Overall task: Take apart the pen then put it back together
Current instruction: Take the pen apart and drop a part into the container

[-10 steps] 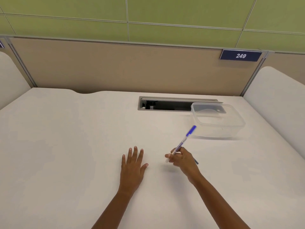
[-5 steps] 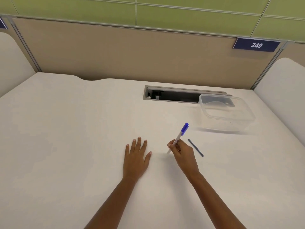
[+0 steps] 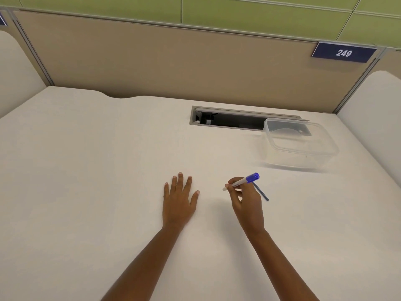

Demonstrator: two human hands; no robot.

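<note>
The pen (image 3: 243, 181) is pinched in the right hand (image 3: 246, 203), held low over the white surface (image 3: 86, 170) near the middle of the view. Its blue cap end points up and to the right, and its pale tip sticks out to the left past the fingertips (image 3: 230, 182). The grip is narrow: thumb and first fingers close on the white barrel, the other fingers curled under. The right forearm runs in from the lower right, wrist lifted a little.

Just beside that hand, on its far right side, a thin dark blue refill (image 3: 261, 193) lies flat on the surface, partly hidden behind the knuckles.

The left hand (image 3: 179, 200) rests palm down on the surface, fingers spread and straight, holding nothing, apart from the pen.

Farther back to the right stands a clear plastic container (image 3: 301, 144), in front of a cable slot (image 3: 227, 120).
</note>
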